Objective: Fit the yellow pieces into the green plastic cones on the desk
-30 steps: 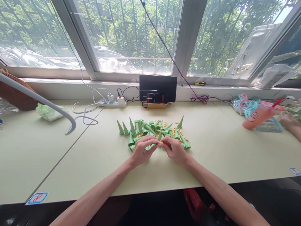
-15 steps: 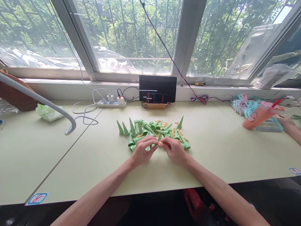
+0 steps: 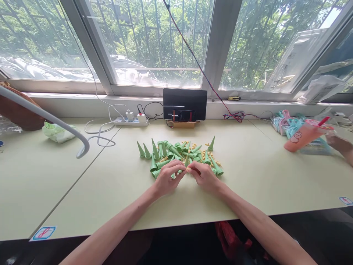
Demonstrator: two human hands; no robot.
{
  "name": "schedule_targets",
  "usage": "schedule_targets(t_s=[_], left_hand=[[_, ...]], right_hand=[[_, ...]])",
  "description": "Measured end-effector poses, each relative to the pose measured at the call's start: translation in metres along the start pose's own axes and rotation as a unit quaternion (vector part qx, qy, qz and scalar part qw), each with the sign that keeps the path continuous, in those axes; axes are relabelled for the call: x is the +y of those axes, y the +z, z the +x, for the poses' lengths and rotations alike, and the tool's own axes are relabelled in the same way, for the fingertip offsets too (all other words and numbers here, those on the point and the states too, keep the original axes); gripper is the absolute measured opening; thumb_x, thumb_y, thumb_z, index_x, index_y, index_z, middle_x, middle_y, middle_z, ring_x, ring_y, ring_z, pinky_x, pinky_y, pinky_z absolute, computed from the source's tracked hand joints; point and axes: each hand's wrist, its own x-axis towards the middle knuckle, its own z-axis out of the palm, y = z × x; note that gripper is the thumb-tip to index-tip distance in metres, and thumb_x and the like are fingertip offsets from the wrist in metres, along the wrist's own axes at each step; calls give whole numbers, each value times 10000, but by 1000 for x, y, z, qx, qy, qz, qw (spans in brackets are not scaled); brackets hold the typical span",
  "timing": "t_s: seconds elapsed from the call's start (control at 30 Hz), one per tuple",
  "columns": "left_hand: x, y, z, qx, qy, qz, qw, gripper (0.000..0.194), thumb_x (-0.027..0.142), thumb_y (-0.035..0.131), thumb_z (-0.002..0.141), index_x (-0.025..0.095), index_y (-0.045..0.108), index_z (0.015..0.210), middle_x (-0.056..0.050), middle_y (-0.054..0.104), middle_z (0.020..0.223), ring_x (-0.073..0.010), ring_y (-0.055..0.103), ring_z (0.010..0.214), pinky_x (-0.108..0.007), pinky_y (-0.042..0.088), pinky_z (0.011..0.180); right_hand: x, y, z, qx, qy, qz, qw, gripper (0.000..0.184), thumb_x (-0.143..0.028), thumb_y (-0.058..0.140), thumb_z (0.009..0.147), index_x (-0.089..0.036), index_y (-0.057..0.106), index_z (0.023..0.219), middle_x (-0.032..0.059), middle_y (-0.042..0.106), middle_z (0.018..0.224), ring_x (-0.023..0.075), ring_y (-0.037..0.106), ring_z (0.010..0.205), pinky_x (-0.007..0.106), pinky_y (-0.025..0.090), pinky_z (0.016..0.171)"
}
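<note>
My left hand (image 3: pixel 169 177) and my right hand (image 3: pixel 203 174) meet fingertip to fingertip at the front of a pile of green plastic cones (image 3: pixel 171 148). Between the pinched fingers sits a small yellow plastic piece (image 3: pixel 188 169), mostly covered by the fingertips. Its exact form is too small to tell. A green cone (image 3: pixel 186 161) stands upright just behind the fingers. More small yellow pieces (image 3: pixel 205 156) lie scattered among the cones, mostly on the right side of the pile. Several cones (image 3: pixel 141 150) stand point-up at the left; others lie on their sides.
Behind the pile, a phone (image 3: pixel 183 115) leans before a dark tablet (image 3: pixel 185 99). A power strip (image 3: pixel 131 121) with cables lies left, near a grey curved arm (image 3: pixel 49 116). On the right are an orange cup (image 3: pixel 303 136) with a straw and another person's hand (image 3: pixel 340 144).
My two hands stay almost still, pinching the same spot. At the far right, the other person's hand has shifted slightly, and a clear bag there has moved.
</note>
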Motion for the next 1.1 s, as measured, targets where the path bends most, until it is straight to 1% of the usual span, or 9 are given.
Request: schedule_targets(t_s=[0.23,0.47,0.67,0.83,1.1], left_hand=[[1,0,0,3,-15,-4,1000,59,150,615,900,186,661,897,-65,677,877,-164,651,809,-270,549,668],[-1,1,-3,10,-53,-14,998,57,194,614,909,195,671,903,-59,690,880,-170,668,810,-269,564,656],[-1,1,-3,10,-53,-17,998,44,173,627,899,192,665,892,-55,688,873,-164,666,811,-259,557,648],[0,0,-2,6,-53,-20,998,59,200,612,914,190,664,888,-61,695,871,-168,668,804,-264,554,645],[0,-1,-1,-3,-44,-24,999,46,187,622,911,188,658,882,-60,686,856,-166,656,801,-266,535,651]], right_hand=[[0,-1,0,-7,-3,-5,1000,173,-304,474,996,-202,551,880,-39,472,620,114,365,536,247,341,534],[0,-1,0,-9,2,-2,1000,199,-325,464,1001,-208,549,864,-35,477,624,120,380,549,250,349,540],[-1,-2,1,-10,1,1,1000,197,-313,470,997,-207,546,849,-32,488,628,120,393,552,248,350,543],[-4,-2,2,-7,-3,-11,1000,216,-319,469,997,-209,547,829,-31,501,620,119,401,540,247,349,529],[-3,-2,1,-10,-5,-15,1000,231,-328,469,998,-208,551,819,-30,486,621,122,389,550,244,354,542]])
